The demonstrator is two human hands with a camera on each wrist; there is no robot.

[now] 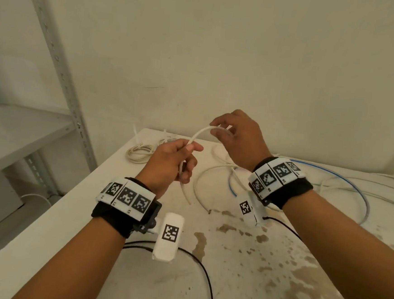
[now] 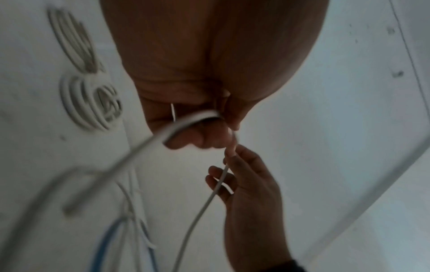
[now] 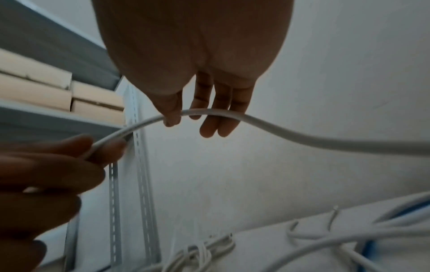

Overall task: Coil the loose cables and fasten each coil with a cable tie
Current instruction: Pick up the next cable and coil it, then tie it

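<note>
A white cable (image 1: 198, 133) arcs through the air between my two hands above the table. My left hand (image 1: 188, 154) grips one part of it in a fist, the rest hanging down to the table; in the left wrist view the white cable (image 2: 190, 119) curls out of my left hand (image 2: 202, 132). My right hand (image 1: 216, 128) pinches the arc's far end between thumb and fingers, as the right wrist view shows on the white cable (image 3: 267, 125) under my right hand (image 3: 193, 117). Two tied coils (image 1: 140, 153) lie at the back left, cable ties (image 1: 135, 132) sticking up.
Loose white cables and a blue cable (image 1: 331, 173) sprawl over the right of the stained white table (image 1: 276, 261). A metal shelf (image 1: 27, 131) with boxes stands at the left, a wall right behind. Black wires (image 1: 205, 275) trail over the table near me.
</note>
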